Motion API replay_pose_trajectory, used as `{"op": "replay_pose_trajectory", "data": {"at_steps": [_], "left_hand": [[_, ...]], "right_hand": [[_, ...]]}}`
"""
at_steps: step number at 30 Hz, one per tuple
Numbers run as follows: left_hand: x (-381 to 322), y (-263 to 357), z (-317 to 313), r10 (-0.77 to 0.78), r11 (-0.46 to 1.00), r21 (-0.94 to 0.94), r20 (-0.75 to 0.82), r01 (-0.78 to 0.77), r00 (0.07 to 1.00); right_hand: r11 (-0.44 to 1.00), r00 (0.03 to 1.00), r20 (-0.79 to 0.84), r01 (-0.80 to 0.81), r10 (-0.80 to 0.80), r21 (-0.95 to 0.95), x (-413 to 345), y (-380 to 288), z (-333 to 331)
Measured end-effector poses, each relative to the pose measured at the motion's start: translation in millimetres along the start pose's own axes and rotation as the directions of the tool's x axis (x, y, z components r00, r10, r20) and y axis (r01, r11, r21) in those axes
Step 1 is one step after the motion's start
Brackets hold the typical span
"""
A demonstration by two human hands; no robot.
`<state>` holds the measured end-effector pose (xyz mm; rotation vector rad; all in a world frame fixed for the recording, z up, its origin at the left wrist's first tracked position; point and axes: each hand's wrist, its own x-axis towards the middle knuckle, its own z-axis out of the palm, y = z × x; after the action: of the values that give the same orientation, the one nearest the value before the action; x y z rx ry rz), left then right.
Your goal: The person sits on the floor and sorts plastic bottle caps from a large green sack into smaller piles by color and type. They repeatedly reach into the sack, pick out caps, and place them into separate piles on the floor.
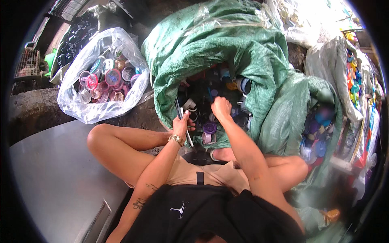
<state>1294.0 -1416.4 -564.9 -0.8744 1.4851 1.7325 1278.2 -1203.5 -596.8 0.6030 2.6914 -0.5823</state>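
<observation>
A large green woven sack lies with its mouth towards me, holding plastic lids and caps. My left hand is at the lower left of the mouth, closed around thin strips, one white and one dark. Inside the mouth, my right hand has its fingers curled; a thin blue stick shows at its fingertips. A purple lid and a pale pink lid lie at the sack's lower edge, between my hands. A white plastic cap sits just above my left hand.
At the left stands a clear plastic bag of round lids, beside a sack of black pieces. A smaller green sack with lids is at the right, and a grey sack of colourful pieces lies beyond. A smooth grey sheet lies left of my leg.
</observation>
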Motion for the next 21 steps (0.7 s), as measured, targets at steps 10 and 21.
{"op": "replay_pose_trajectory", "data": {"at_steps": [10,21], "left_hand": [[-59,53,28,0.062,0.991,-0.127,0.116,-0.047,0.991],[-41,667,97,0.707,0.686,-0.528,0.318,-0.501,0.632]], "right_hand": [[0.655,0.998,0.049,-0.017,-0.031,0.756,-152,-60,-108],[0.723,0.95,-0.214,-0.019,0.229,0.69,-218,46,-170]]}}
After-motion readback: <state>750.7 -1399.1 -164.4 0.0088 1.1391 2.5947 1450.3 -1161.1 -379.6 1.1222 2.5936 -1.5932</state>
